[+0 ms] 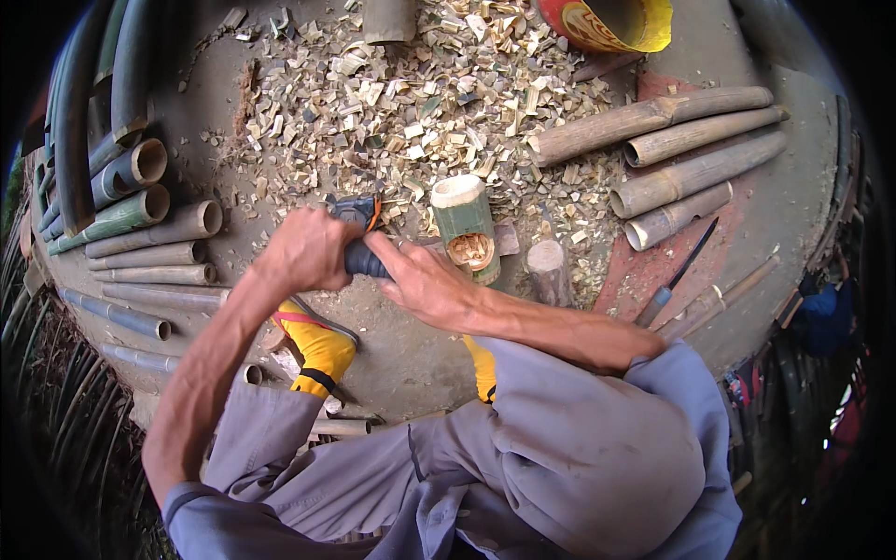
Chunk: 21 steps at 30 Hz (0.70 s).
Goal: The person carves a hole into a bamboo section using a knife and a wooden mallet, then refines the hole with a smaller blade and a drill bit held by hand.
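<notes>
My left hand (310, 250) is closed around a dark power tool (362, 254) with an orange part near its front, which looks like a cordless drill. A thin bit seems to stick out of it to the right. My right hand (415, 275) reaches in from the right, its fingers closed on the tool's lower grip; the fingertips are partly hidden. Just beyond my right hand stands a short green bamboo section (457, 217). It has a pale rim on top and a rough hollow cut in its near side. The bit does not appear to touch it.
Wood chips (411, 112) cover the ground ahead. Bamboo lengths lie in stacks at left (149, 224) and right (700, 168). Beside the green section stands a short wooden stump (549, 266). A long knife (661, 297) lies at right. A yellow-red bucket (607, 23) lies at the back.
</notes>
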Each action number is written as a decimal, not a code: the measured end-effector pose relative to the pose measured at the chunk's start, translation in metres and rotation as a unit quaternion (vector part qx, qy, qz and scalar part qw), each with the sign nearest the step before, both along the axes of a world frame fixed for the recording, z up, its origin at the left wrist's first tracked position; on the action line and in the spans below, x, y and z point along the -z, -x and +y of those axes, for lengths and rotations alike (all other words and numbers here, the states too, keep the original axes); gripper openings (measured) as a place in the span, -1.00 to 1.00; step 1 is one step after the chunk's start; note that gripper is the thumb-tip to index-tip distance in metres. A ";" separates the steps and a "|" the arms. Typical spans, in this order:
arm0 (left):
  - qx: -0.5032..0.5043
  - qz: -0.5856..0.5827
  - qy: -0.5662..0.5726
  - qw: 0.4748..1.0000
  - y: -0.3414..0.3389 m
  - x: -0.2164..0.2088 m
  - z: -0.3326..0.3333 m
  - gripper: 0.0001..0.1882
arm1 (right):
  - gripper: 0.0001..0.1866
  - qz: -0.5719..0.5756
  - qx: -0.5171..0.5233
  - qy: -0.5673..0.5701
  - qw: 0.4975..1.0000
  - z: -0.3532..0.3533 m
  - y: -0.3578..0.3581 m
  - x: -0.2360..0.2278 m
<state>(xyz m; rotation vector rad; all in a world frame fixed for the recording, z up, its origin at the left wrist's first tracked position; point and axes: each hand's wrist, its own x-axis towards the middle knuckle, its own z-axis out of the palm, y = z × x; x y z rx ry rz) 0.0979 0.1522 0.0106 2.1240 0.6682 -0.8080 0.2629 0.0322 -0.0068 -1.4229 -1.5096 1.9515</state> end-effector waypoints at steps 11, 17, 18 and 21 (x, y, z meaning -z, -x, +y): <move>-0.483 0.031 0.162 0.860 -0.018 -0.020 -0.215 -0.53 | -0.65 -0.037 -0.427 -0.119 0.895 -0.037 -0.035 -0.005; 0.101 -0.081 -0.072 0.989 -0.019 -0.023 0.018 -0.86 | -0.42 -0.046 0.169 -0.060 0.983 -0.010 0.012 -0.014; 0.086 -0.050 -0.064 0.993 -0.019 -0.025 0.016 -0.84 | -0.46 -0.014 0.163 -0.067 0.984 -0.007 0.005 -0.015; -0.016 0.030 -0.006 0.999 -0.004 -0.009 -0.016 -0.76 | -0.52 -0.013 0.012 -0.007 1.000 -0.012 -0.002 -0.004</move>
